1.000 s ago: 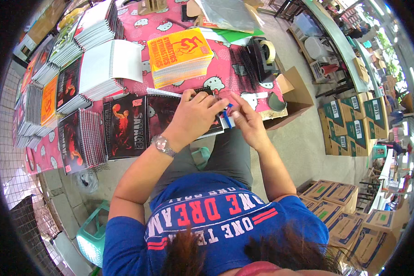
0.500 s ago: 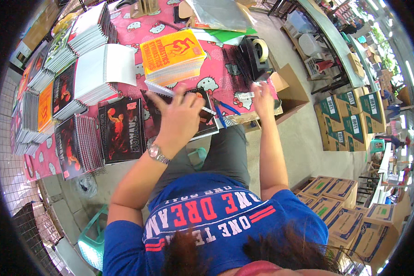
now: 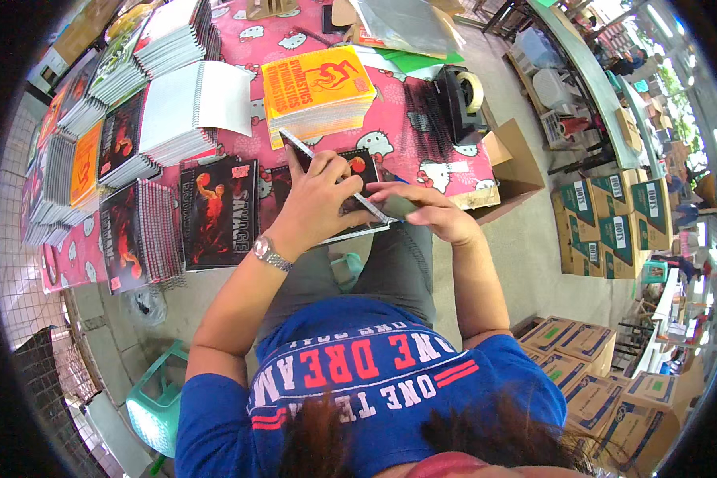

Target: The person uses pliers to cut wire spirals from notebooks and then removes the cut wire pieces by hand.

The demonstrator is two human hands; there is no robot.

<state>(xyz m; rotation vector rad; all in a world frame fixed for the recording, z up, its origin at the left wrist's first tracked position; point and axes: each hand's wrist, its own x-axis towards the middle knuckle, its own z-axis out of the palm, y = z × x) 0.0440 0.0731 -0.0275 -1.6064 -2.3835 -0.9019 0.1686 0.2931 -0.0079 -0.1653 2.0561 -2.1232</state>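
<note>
My left hand (image 3: 323,199) is closed around a thin spiral notebook (image 3: 374,212), which it holds tilted up on its edge. My right hand (image 3: 434,211) reaches to the near right end of that notebook. Its fingers are stretched and its thumb is apart, with a gap between them; the fingertips look to touch the notebook's end. Below lies a black notebook (image 3: 362,162) with an orange-red figure on its cover, partly covered by my left hand. Just beyond stands a stack of orange-covered notebooks (image 3: 319,88). A blue pliers handle (image 3: 389,176) is mostly hidden behind my right hand.
Black notebooks (image 3: 219,211) and white-paged stacks (image 3: 167,119) fill the table's left side. A tape dispenser (image 3: 460,103) stands at the right beside black spiral coils (image 3: 426,119). An opened carton (image 3: 514,171) sits off the table's right edge; a green stool (image 3: 155,406) is behind left.
My right hand has come left from near the tape dispenser to the notebook's end. My left hand's fingers have closed, and the notebook is tilted up more. The view has shifted slightly.
</note>
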